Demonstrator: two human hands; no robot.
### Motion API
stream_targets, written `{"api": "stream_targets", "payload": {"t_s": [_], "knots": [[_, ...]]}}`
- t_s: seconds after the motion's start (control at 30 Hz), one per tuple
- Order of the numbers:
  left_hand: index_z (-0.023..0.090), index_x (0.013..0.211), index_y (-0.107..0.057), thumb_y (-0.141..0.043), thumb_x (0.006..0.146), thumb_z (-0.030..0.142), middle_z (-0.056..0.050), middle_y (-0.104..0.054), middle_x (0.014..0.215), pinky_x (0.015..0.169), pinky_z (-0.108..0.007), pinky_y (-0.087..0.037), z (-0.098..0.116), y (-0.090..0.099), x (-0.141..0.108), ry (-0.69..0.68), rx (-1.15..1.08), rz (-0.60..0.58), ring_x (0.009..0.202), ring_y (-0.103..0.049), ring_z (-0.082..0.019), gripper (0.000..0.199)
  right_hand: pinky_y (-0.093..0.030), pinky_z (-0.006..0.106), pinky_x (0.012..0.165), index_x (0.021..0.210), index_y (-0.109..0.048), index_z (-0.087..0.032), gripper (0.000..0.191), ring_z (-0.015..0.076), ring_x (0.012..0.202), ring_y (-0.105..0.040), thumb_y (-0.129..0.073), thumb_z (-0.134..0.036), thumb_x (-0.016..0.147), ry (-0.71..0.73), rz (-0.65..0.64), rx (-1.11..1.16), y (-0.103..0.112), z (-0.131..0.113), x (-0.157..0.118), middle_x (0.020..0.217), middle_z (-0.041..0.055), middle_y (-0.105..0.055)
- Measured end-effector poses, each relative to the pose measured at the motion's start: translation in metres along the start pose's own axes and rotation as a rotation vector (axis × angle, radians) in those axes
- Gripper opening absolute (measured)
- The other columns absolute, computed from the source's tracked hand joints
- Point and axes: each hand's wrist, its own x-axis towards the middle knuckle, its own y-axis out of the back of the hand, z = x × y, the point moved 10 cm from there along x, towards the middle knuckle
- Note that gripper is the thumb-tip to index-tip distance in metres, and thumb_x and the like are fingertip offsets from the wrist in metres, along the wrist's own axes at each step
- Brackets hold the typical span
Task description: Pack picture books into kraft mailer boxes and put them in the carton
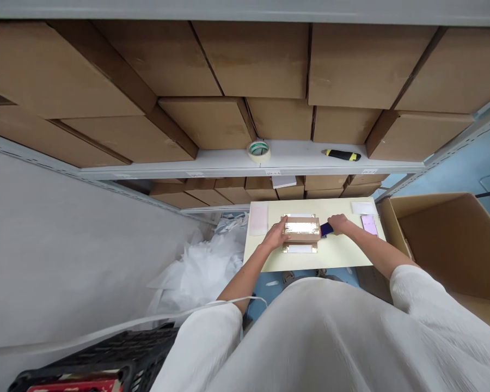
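Observation:
On a pale yellow board lies a small brown box with shiny, reflective strips on it. My left hand grips the box at its left end, thumb near the top edge. At the box's right end, my right hand is closed round a dark blue flat item, whose far end touches or enters the box; which one I cannot tell. Another shiny-edged white strip lies just below the box.
A tape roll and a yellow-black cutter lie on the shelf ahead, before cartons. An open carton stands right. A phone is on the board. White plastic and a black crate are left.

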Motion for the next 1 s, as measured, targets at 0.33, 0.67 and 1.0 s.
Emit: {"api": "stream_targets", "payload": {"t_s": [0.33, 0.67, 1.0], "knots": [[0.024, 0.176, -0.020, -0.075, 0.090, 0.031, -0.017, -0.055, 0.162, 0.114, -0.041, -0.043, 0.002, -0.001, -0.004, -0.008, -0.039, -0.003, 0.150, -0.049, -0.037, 0.103, -0.064, 0.037, 0.082, 0.127, -0.063, -0.020, 0.061, 0.0305, 0.113, -0.073, -0.087, -0.049, 0.080, -0.196, -0.092, 0.816, -0.057, 0.099, -0.053, 0.127, 0.0151, -0.076], [0.025, 0.176, -0.021, -0.077, 0.090, 0.033, -0.018, -0.055, 0.162, 0.116, -0.045, -0.043, 0.000, -0.001, -0.002, -0.019, -0.032, 0.003, 0.149, -0.050, -0.037, 0.103, -0.057, 0.033, 0.083, 0.128, -0.063, -0.016, 0.037, 0.0277, 0.104, -0.073, -0.044, -0.040, 0.108, -0.313, 0.272, 0.736, -0.070, 0.100, -0.076, 0.117, 0.0141, -0.077], [0.025, 0.176, -0.021, -0.074, 0.090, 0.031, -0.013, -0.039, 0.176, 0.123, -0.046, -0.040, 0.008, -0.001, -0.008, -0.059, -0.023, 0.002, 0.156, -0.044, -0.038, 0.101, -0.042, 0.052, 0.111, 0.142, -0.057, -0.017, 0.042, 0.0353, 0.136, -0.055, -0.041, -0.031, 0.105, -0.386, 0.337, 0.350, -0.076, 0.065, -0.054, 0.142, 0.0213, -0.063]]}}
